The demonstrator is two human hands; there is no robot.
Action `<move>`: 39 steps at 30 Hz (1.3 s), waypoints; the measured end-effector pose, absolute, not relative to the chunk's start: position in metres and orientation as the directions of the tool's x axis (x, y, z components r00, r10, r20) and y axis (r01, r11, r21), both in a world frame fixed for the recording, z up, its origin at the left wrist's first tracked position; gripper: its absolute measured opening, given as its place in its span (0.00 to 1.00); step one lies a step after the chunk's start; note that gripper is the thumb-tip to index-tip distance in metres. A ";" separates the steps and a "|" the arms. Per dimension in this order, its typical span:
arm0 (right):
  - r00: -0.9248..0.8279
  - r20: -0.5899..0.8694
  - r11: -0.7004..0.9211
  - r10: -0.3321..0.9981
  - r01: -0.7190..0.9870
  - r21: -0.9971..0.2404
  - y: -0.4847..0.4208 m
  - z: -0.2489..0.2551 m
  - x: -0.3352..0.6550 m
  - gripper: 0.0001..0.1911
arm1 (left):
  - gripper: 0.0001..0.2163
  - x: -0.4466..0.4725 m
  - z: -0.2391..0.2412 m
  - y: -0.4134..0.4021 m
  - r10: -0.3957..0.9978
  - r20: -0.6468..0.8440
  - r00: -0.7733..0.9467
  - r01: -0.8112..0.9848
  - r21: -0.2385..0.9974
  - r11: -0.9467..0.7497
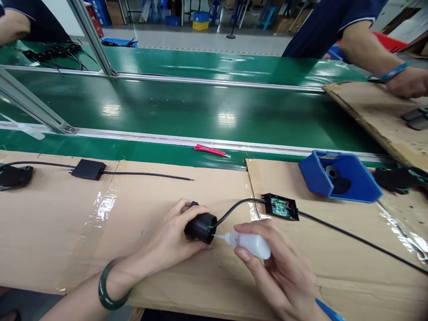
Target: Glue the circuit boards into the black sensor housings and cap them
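Observation:
My left hand [174,234] is wrapped round a black round connector housing [200,227] lying on the cardboard sheet [67,232]. My right hand [281,272] pinches a small white squeeze bottle [249,243], its nozzle tip touching the open end of the housing. A black cable [234,208] runs from the housing to an open black box with a green circuit board [281,207], and on to the right.
A blue bin [347,178] with black parts stands at right. A red utility knife [210,150] lies by the green conveyor belt [200,107]. Another cable assembly with a closed black box [87,169] lies at left. Another person's arm [377,53] works at far right.

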State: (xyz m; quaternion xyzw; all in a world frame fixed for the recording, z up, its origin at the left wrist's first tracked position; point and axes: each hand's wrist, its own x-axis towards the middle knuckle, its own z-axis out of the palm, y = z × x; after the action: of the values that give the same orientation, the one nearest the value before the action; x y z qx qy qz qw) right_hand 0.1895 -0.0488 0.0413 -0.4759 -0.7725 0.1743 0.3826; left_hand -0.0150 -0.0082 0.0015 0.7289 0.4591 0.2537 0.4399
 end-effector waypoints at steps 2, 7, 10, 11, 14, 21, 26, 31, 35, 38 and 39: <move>-0.262 0.431 0.495 0.864 0.600 -0.628 -0.049 0.041 0.190 0.10 | 0.26 -0.015 0.002 -0.008 0.894 -0.033 0.448 0.447 0.874 -0.192; -0.270 0.436 0.504 0.858 0.604 -0.617 -0.048 0.040 0.190 0.11 | 0.25 -0.014 0.003 -0.008 0.897 -0.050 0.440 0.454 0.874 -0.174; -0.260 0.440 0.500 0.859 0.606 -0.619 -0.048 0.040 0.189 0.11 | 0.25 -0.014 0.003 -0.008 0.897 -0.059 0.438 0.462 0.871 -0.168; -0.256 0.445 0.502 0.858 0.604 -0.619 -0.048 0.040 0.189 0.11 | 0.25 -0.014 0.003 -0.008 0.897 -0.057 0.438 0.463 0.870 -0.171; -0.256 0.455 0.510 0.853 0.596 -0.620 -0.050 0.040 0.188 0.12 | 0.25 -0.015 0.003 -0.008 0.894 -0.043 0.446 0.457 0.869 -0.187; -0.234 0.471 0.506 0.851 0.609 -0.611 -0.050 0.042 0.187 0.12 | 0.25 -0.015 0.004 -0.009 0.891 -0.047 0.452 0.470 0.862 -0.192; -0.216 0.495 0.503 0.842 0.646 -0.574 -0.049 0.040 0.187 0.13 | 0.25 -0.014 0.005 -0.008 0.893 -0.053 0.446 0.471 0.863 -0.184; -0.211 0.507 0.515 0.836 0.619 -0.593 -0.052 0.041 0.186 0.12 | 0.25 -0.015 0.003 -0.008 0.893 -0.045 0.448 0.471 0.861 -0.192; -0.182 0.468 0.478 0.865 0.580 -0.659 -0.052 0.043 0.186 0.11 | 0.25 -0.015 0.002 -0.009 0.892 -0.040 0.450 0.480 0.853 -0.204; -0.167 0.467 0.469 0.869 0.584 -0.663 -0.051 0.041 0.186 0.11 | 0.25 -0.015 0.003 -0.010 0.893 -0.036 0.449 0.481 0.852 -0.207; -0.163 0.478 0.473 0.863 0.593 -0.652 -0.051 0.039 0.187 0.11 | 0.25 -0.014 0.004 -0.010 0.893 -0.039 0.449 0.480 0.853 -0.204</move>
State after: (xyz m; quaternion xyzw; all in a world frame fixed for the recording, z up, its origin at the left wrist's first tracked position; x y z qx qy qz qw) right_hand 0.1866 -0.0509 0.0393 -0.4881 -0.7457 0.1591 0.4247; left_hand -0.0145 -0.0101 0.0038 0.7372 0.4654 0.2424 0.4257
